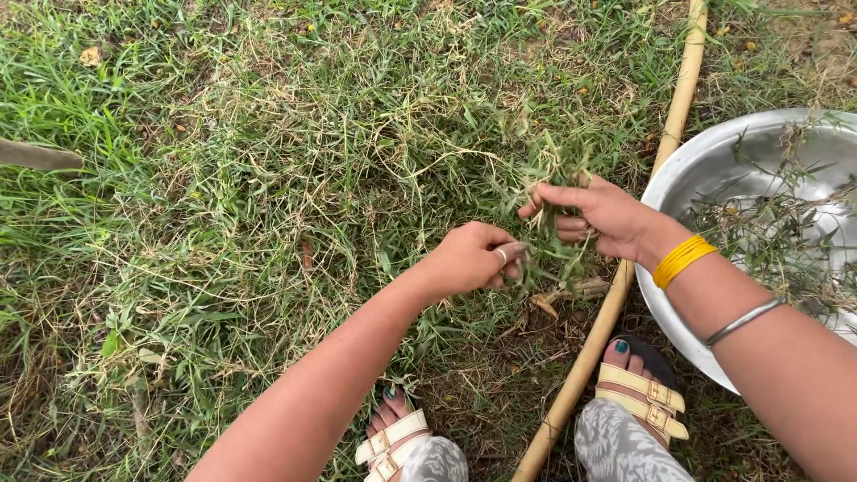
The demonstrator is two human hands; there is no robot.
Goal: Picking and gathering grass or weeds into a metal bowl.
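Figure: view from your head down onto a patch of lawn. Your left hand (469, 259) is closed around the lower stems of a tuft of grass (555, 192), fingers curled and a ring showing at the knuckle. Your right hand (596, 217) is pinched shut on the upper blades of the same tuft, which stands between the two hands, just above the ground and still mingled with the rooted grass below it.

Risks, as a judgement: the blades are thin and part dry, so they may snap or slide through the pinch if the two hands pull unevenly. Loose strands could scatter on the lawn, where they would be hard to tell from what grows there. The right forearm, with its yellow bangles (683, 259), lies over the rim of the metal bowl (714, 161); a jerk backward could knock or tip it and spill the cuttings already inside.

Edges and room: the bamboo pole (625, 277) runs slantwise from the top of the picture down between your sandalled feet (638, 388), passing under the right wrist and touching the bowl's side. It could roll underfoot. The bowl closes off the right. To the left and ahead the grass is open, with only a grey object (36, 156), too cropped to identify, at the far left edge.
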